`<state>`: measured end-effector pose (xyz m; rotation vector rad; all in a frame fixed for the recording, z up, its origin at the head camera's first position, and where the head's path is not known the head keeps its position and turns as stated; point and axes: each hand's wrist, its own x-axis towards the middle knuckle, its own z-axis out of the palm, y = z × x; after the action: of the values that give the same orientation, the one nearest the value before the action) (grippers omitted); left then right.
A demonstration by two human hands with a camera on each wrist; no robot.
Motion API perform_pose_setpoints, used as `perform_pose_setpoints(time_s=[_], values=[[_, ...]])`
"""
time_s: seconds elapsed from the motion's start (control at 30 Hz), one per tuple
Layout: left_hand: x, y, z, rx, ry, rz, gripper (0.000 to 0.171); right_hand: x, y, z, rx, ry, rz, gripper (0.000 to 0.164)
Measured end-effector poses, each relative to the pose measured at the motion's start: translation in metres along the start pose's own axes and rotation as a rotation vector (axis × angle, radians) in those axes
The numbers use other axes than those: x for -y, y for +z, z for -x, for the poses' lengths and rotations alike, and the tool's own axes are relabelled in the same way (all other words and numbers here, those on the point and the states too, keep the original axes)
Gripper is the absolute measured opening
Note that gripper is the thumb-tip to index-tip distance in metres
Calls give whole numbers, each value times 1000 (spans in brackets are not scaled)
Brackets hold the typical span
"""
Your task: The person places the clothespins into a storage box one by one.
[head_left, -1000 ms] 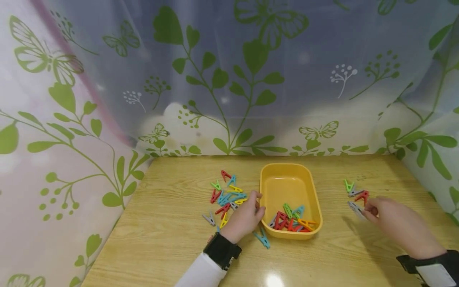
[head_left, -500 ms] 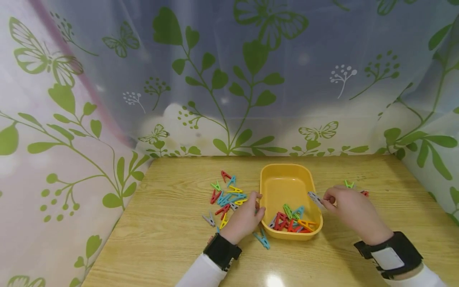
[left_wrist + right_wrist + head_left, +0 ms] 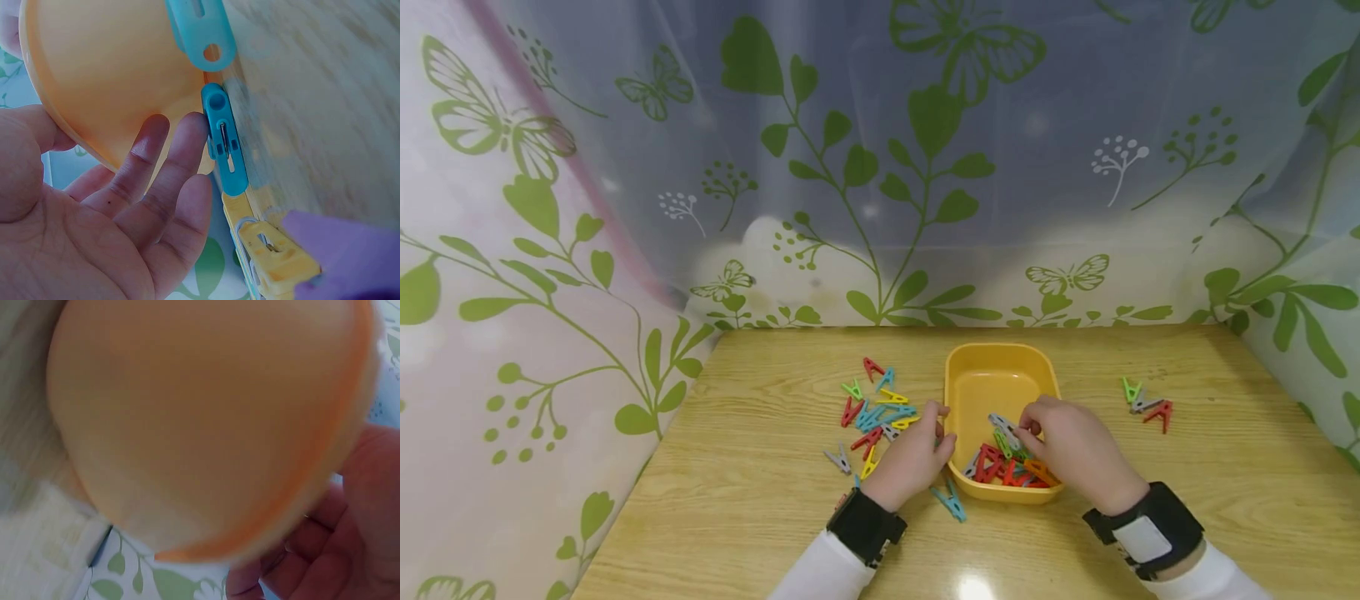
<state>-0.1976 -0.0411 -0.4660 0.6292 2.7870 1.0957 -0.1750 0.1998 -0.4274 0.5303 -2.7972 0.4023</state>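
In the head view, my right hand (image 3: 1078, 446) is over the right side of a yellow plastic tub (image 3: 1000, 350), pinching a grey clothespin (image 3: 1002, 427) inside it. Below lie red, green, orange, blue and grey clothespins (image 3: 988, 462) in the tub's near end. My left hand (image 3: 906, 462) holds the tub's left rim, its thumb at the edge. In the left wrist view, the left hand's fingers (image 3: 150, 150) lie along the outer wall beside a blue clothespin (image 3: 225, 137). The tub wall (image 3: 206, 425) hides the right hand's pinched clothespin in the right wrist view.
Many-coloured clothespins (image 3: 868, 417) lie scattered left of the tub, and a blue clothespin (image 3: 951, 502) sits near its front left corner. At right is a small group with a green clothespin (image 3: 1131, 389), a grey one and a red clothespin (image 3: 1160, 414). Patterned curtain (image 3: 880, 167) encloses the wooden table (image 3: 760, 517).
My right hand has carried the grey clothespin leftward from the right-hand group, over the tub's right rim and into the tub. My left hand has stayed at the left rim.
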Motion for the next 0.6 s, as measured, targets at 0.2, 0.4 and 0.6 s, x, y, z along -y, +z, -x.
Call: perform_pose_setpoints(time_s=[0.2,0.4,0.6], values=[[0,-1,0,0,9,-6,37,7,12,1,15,-48,15,14],[-1,-1,1,3,2,-10,37,8,20,3,27,-74,9,15],[-2,-2,0,7,-2,-9,39,8,25,3,40,-56,-6,14]])
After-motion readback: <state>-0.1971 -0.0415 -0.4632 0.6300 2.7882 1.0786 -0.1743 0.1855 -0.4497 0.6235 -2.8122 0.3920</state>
